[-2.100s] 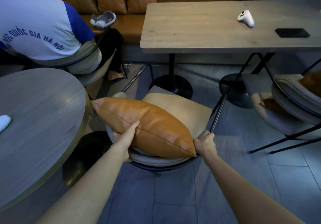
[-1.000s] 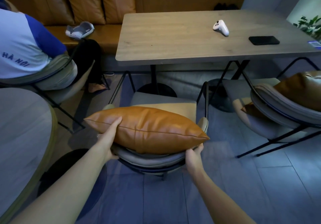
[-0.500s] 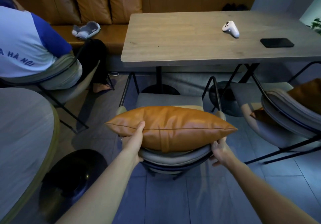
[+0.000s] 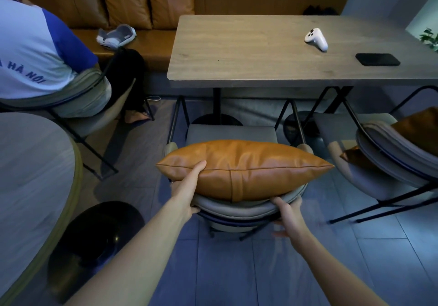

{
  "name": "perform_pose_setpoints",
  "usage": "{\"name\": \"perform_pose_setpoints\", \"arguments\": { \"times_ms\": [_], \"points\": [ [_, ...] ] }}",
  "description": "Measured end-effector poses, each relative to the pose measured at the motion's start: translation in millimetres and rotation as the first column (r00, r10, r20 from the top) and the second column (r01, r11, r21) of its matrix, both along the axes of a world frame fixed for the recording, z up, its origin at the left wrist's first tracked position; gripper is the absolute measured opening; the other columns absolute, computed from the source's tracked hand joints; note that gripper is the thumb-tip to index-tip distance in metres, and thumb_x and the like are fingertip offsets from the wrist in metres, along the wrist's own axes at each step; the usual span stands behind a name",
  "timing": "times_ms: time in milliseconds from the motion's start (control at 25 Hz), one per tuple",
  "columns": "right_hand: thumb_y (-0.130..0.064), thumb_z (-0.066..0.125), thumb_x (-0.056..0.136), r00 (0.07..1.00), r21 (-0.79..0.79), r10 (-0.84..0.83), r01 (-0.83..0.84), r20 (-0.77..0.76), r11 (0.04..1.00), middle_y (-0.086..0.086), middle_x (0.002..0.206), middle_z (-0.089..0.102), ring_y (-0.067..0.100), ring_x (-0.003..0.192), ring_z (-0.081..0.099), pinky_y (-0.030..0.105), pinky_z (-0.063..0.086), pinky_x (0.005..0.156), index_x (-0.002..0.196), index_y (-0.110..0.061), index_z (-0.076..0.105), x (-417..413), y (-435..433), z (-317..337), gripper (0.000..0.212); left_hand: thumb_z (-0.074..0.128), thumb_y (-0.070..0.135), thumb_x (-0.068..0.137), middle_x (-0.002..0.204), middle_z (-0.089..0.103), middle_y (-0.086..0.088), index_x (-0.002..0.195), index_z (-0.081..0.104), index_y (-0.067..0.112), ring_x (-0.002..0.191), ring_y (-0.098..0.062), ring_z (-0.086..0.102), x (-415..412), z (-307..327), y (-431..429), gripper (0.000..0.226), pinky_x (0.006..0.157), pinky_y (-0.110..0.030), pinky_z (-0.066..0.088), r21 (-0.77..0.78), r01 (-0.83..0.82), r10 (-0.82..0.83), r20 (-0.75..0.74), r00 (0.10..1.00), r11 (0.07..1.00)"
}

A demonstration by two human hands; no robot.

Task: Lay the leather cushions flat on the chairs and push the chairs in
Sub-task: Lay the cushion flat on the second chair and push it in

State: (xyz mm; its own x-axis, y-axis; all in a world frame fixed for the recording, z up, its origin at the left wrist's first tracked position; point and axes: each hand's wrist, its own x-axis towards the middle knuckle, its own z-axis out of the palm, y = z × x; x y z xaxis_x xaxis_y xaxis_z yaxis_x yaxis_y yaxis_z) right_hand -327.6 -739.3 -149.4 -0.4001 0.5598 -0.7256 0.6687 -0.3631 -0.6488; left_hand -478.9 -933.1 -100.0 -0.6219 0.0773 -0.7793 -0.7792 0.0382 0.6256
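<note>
In the centre of the frame a tan leather cushion [image 4: 246,168] rests on the curved back of a grey chair [image 4: 232,132]. The left hand [image 4: 187,187] grips the cushion's left end, thumb on top. The right hand [image 4: 288,213], slightly blurred, cups the chair back just below the cushion. Above stands a wooden table [image 4: 248,51] bearing a white controller [image 4: 316,38] and a black phone [image 4: 377,59].

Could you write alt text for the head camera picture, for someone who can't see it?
Seen from above, a person's left hand rests on a tan leather cushion standing on edge on a grey chair, while the right hand holds the chair's backrest. Beyond is a wooden table with a white controller and a phone.
</note>
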Motion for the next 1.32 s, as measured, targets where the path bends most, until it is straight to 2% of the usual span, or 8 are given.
{"name": "perform_pose_setpoints", "arguments": {
  "times_ms": [280, 440, 560, 760, 920, 1080, 1160, 1320],
  "points": [
    [-0.042, 0.066, 0.091, 0.985, 0.009, 0.049, -0.051, 0.163, 0.999, 0.016, 0.124, 0.055, 0.039, 0.099, 0.064, 0.056, 0.059, 0.075, 0.157, -0.024, 0.01, -13, 2, 7, 0.088, 0.091, 0.056, 0.061, 0.147, 0.052, -0.002, 0.15, 0.039, 0.027, 0.135, -0.033, 0.049, -21, 7, -25, 0.107, 0.105, -0.065, 0.044, 0.05, 0.153, -0.149, -0.083, 0.985, 0.987],
    [-0.034, 0.076, 0.066, 0.989, 0.326, -0.03, -0.019, 0.145, 0.945, 0.021, 0.152, 0.038, 0.05, 0.127, 0.049, 0.064, 0.049, 0.1, 0.159, -0.027, 0.001, -19, -14, 10, 0.12, 0.09, 0.049, 0.067, 0.134, 0.053, -0.003, 0.139, 0.044, 0.028, 0.125, -0.035, 0.053, -29, 5, -35, 0.088, 0.105, -0.061, 0.046, 0.088, 0.18, -0.174, -0.076, 0.982, 0.98],
    [-0.031, 0.081, 0.07, 0.993, 0.276, 0.035, -0.064, 0.109, 0.959, 0.019, 0.156, 0.025, 0.051, 0.127, 0.047, 0.063, 0.052, 0.096, 0.157, -0.041, -0.01, -29, -50, 4, 0.126, 0.09, 0.041, 0.071, 0.114, 0.057, 0.0, 0.132, 0.047, 0.023, 0.105, -0.028, 0.058, -36, 2, -40, 0.077, 0.099, -0.049, 0.05, 0.114, 0.163, -0.155, -0.068, 0.985, 0.98],
    [-0.029, 0.078, 0.079, 0.972, 0.279, 0.083, -0.144, 0.219, 0.95, 0.024, 0.145, 0.032, 0.045, 0.11, 0.053, 0.056, 0.056, 0.092, 0.145, -0.011, 0.036, -37, -61, 5, 0.08, 0.086, 0.028, 0.073, 0.099, 0.059, -0.001, 0.125, 0.053, 0.014, 0.09, -0.019, 0.059, -32, 6, -48, 0.063, 0.066, -0.032, 0.04, 0.118, 0.105, -0.103, -0.021, 0.994, 0.988],
    [-0.023, 0.076, 0.081, 0.978, 0.324, 0.093, -0.149, 0.184, 0.934, 0.022, 0.13, 0.045, 0.031, 0.091, 0.054, 0.049, 0.057, 0.087, 0.097, -0.01, 0.06, -30, -66, 8, 0.026, 0.084, 0.024, 0.072, 0.106, 0.059, -0.005, 0.126, 0.055, 0.015, 0.099, -0.023, 0.06, -32, 6, -60, 0.062, 0.09, -0.041, 0.045, 0.148, 0.094, -0.098, 0.023, 0.995, 0.984],
    [-0.037, 0.073, 0.075, 0.974, 0.425, 0.137, -0.204, 0.183, 0.882, 0.022, 0.111, 0.06, 0.033, 0.109, 0.05, 0.047, 0.055, 0.083, 0.083, -0.017, 0.062, -23, -71, 10, 0.024, 0.069, 0.007, 0.078, 0.105, 0.06, -0.008, 0.1, 0.06, 0.011, 0.11, -0.029, 0.06, -31, -5, -73, 0.024, 0.101, -0.054, 0.047, 0.221, 0.097, -0.116, 0.073, 0.991, 0.97],
    [-0.04, 0.071, 0.079, 0.971, 0.431, 0.148, -0.217, 0.189, 0.876, 0.02, 0.113, 0.056, 0.026, 0.099, 0.043, 0.049, 0.056, 0.084, 0.085, -0.017, 0.059, -22, -72, 9, 0.027, 0.052, -0.002, 0.08, 0.102, 0.063, -0.013, 0.092, 0.057, 0.006, 0.11, -0.033, 0.063, -33, -20, -78, 0.016, 0.092, -0.056, 0.052, 0.238, 0.032, -0.05, 0.072, 0.996, 0.971],
    [-0.041, 0.07, 0.084, 0.967, 0.433, 0.134, -0.218, 0.216, 0.875, 0.02, 0.124, 0.046, 0.019, 0.077, 0.036, 0.054, 0.056, 0.09, 0.09, -0.013, 0.051, -29, -69, 2, 0.035, 0.062, 0.008, 0.094, 0.112, 0.067, -0.021, 0.106, 0.06, 0.007, 0.094, -0.032, 0.068, -38, -41, -63, 0.012, 0.063, -0.043, 0.058, 0.061, 0.066, -0.062, -0.057, 0.996, 0.996]
  ]
}}
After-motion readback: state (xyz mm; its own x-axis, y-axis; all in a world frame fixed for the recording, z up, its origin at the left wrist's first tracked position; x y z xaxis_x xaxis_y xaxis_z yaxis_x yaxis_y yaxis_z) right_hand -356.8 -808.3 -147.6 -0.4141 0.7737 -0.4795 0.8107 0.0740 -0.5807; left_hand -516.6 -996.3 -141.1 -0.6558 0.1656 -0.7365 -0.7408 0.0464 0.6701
